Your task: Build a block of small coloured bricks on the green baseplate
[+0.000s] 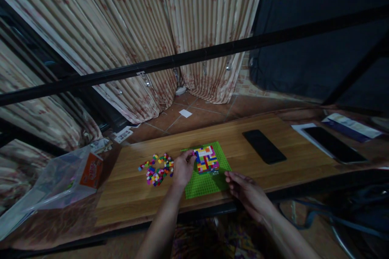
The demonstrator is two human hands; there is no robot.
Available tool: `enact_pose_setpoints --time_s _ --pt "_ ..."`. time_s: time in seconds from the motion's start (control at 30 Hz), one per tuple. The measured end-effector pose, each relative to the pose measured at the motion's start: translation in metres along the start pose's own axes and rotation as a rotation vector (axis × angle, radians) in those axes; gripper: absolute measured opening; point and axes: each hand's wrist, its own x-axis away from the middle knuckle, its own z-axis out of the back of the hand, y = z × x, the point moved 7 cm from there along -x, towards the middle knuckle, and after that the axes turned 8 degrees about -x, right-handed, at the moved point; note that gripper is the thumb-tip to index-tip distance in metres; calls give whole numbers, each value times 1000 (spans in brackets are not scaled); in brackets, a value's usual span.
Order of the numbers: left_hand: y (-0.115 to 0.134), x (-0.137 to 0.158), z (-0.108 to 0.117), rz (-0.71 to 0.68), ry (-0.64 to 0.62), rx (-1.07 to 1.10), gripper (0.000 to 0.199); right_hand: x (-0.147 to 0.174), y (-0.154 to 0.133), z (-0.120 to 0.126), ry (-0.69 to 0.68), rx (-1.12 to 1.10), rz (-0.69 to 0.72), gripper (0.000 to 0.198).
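A block built of many small coloured toy bricks (207,159) stands on a green studded baseplate (200,188). At its left side is my left hand (183,168), thumb and fingertips pinched at the block's upper left corner around what looks like a small pink brick (193,152). My right hand (244,189) hovers by the baseplate's right edge, apart from the block. Its fingers are curled and pressed together at the tips; whether anything is between them is too small to see. Loose coloured bricks (158,174) lie in a scattered pile left of the baseplate.
Everything rests on a wooden board (130,198). A black phone (263,146) lies on its right, and another dark device (334,144) farther right. A clear plastic bin (60,186) with an orange label stands at the left. A black bar (206,53) crosses beyond.
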Motion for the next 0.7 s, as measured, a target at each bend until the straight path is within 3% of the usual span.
enact_pose_setpoints --time_s 0.4,0.7 --pt "3 2 0 34 -17 41 22 -5 6 5 -3 -6 -13 29" --pt "-7 -3 -8 145 -21 204 38 -5 5 6 15 1 -18 26"
